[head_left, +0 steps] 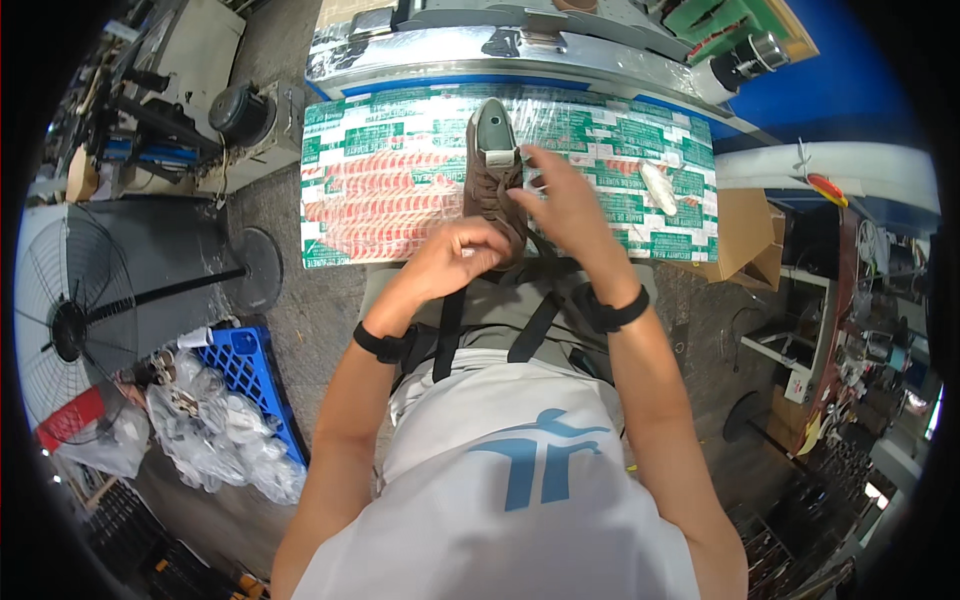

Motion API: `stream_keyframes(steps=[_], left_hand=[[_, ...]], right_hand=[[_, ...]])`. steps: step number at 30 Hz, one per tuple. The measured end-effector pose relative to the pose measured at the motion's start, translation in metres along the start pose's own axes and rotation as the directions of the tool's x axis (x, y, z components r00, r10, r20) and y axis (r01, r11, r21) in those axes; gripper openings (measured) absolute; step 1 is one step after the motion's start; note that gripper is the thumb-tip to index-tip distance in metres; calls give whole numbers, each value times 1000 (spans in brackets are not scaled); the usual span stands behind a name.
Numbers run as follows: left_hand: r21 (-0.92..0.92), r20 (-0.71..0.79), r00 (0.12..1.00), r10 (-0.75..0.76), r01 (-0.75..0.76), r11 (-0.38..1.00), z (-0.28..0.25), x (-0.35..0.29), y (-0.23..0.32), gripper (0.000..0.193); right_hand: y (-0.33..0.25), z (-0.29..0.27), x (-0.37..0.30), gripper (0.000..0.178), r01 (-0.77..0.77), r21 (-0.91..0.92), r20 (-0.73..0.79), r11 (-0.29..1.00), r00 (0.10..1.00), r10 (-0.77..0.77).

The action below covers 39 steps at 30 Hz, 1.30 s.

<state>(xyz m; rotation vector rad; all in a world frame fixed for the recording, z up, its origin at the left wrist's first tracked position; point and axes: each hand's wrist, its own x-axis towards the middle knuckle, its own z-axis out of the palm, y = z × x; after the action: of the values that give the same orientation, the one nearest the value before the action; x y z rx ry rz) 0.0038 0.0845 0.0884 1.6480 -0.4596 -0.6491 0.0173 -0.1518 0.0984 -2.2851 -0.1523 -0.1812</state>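
A brown lace-up shoe (478,187) lies on the table, its heel opening facing away from me and its toe toward me. A pale insole shows inside the shoe, and its laces run across the upper. Beside the toe, my left hand (450,260) has its fingers curled together; whether a lace is in them is hidden. On the other side, my right hand (566,200) reaches over the laces with thumb and forefinger apart, the thumb touching or just above them. Nothing shows between those fingers. Each wrist wears a black band.
Tape printed in green, white and red covers the tabletop (385,180). A white crumpled item (658,188) lies on its right part. Behind stands a plastic-wrapped machine edge (450,48). Left are a floor fan (70,325) and a blue crate (255,375); right, a cardboard box (745,240).
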Motion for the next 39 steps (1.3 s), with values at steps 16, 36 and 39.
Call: stream_keyframes(steps=[16,36,39], left_hand=[[170,178,979,-100,69,983,4,25,45,15],[655,-346,841,415,-99,749,1,66,4,26],[669,-336,889,312,-8,743,-8,69,10,21]], right_hand=[[-1,-6,3,23,-44,193,-27,980,998,51],[22,24,4,17,149,1,-113,989,983,-148],[19,18,9,16,172,45,-80,984,983,-168]])
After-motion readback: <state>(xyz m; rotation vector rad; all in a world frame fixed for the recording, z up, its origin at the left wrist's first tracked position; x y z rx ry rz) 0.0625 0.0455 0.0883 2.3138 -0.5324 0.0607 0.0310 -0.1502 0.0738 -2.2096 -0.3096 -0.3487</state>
